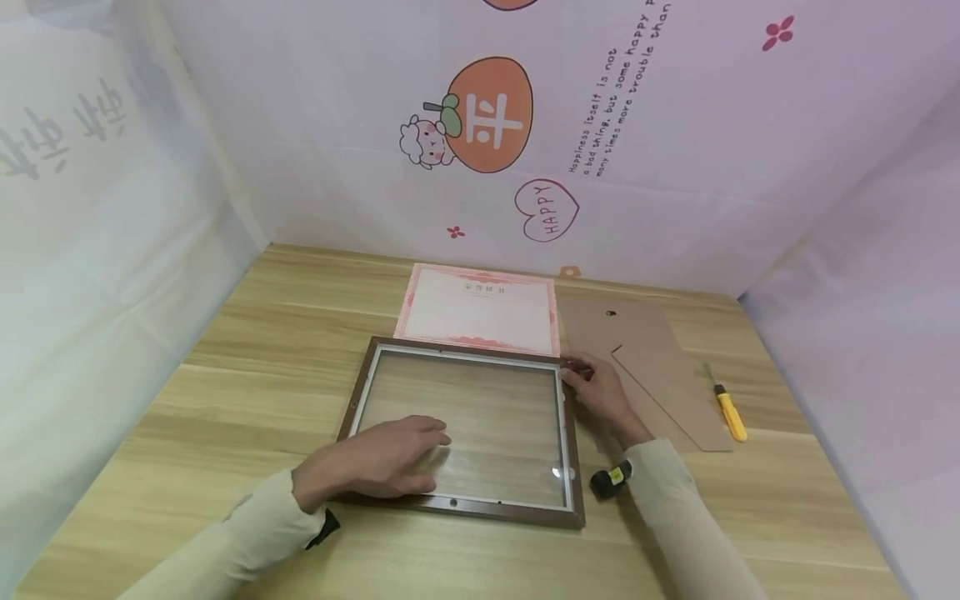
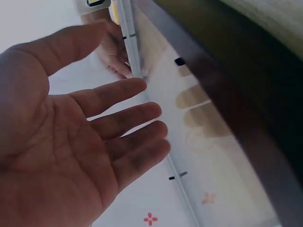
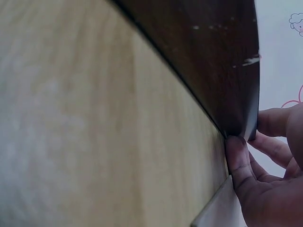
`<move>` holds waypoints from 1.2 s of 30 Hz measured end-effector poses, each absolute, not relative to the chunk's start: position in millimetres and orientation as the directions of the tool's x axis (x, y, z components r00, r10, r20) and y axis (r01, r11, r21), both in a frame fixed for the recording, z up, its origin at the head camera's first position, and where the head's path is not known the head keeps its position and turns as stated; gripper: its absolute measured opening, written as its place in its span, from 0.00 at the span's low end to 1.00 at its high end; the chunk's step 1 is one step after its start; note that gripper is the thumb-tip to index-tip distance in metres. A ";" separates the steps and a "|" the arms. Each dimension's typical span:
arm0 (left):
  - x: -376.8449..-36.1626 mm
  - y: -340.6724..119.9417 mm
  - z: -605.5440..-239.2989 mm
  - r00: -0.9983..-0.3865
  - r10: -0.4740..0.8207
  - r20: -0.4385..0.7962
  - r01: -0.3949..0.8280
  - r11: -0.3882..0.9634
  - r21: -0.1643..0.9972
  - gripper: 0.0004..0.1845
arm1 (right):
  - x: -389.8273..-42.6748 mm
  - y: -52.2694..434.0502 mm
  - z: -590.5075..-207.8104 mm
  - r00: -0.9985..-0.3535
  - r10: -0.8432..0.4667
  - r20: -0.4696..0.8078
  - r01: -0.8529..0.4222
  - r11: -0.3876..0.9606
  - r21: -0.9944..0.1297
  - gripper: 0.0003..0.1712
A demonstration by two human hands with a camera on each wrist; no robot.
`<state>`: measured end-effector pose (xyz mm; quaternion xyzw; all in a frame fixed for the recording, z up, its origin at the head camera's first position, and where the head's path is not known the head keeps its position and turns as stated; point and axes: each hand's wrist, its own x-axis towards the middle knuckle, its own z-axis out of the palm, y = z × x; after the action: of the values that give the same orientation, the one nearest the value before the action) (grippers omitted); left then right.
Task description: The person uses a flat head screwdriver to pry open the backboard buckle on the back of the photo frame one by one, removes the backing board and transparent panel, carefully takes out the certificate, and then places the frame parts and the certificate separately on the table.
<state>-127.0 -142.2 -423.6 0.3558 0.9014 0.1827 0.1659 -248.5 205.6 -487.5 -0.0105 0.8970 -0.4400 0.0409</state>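
A brown picture frame [image 1: 517, 512] lies on the table with its inner channel facing up and a clear pane [image 1: 487, 433] inside. My left hand [image 1: 386, 458] hovers over its near left part, fingers spread and palm facing inward. In the left wrist view that hand [image 2: 80, 118] holds nothing, and its fingers reflect in the pane. At the far right corner, my right hand [image 1: 600, 387] pinches the frame. The right wrist view shows the thumb [image 3: 239, 156] against the dark frame's corner [image 3: 203, 47], with fingers around the other side.
Behind the frame lies a white certificate with a pink border [image 1: 480, 308]. A brown backing board [image 1: 675, 400] with a diagonal slit is to the right, partly under my right hand. Beyond it rests a yellow-handled screwdriver [image 1: 731, 412]. Printed white curtains [image 1: 337, 125] enclose the table.
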 end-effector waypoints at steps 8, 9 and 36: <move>-127.9 -137.4 -431.5 -0.671 0.710 -0.214 0.599 0.690 0.407 0.33 | -248.4 205.9 -487.7 -0.997 -0.046 -0.062 0.021 0.615 -0.788 0.20; -128.4 -137.0 -432.4 -0.669 0.711 -0.215 0.605 0.690 0.398 0.33 | -248.6 205.9 -487.7 -0.997 -0.048 -0.060 0.018 0.617 -0.786 0.20; -141.9 -134.1 -441.8 -0.600 0.793 -0.111 0.707 0.590 0.391 0.14 | -249.0 203.1 -490.9 -0.998 -0.012 -0.057 0.036 0.631 -0.775 0.20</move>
<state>-141.9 -134.1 -441.8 0.4256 0.8808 0.1551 0.1381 -249.0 203.1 -490.9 0.0067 0.9026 -0.4295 0.0282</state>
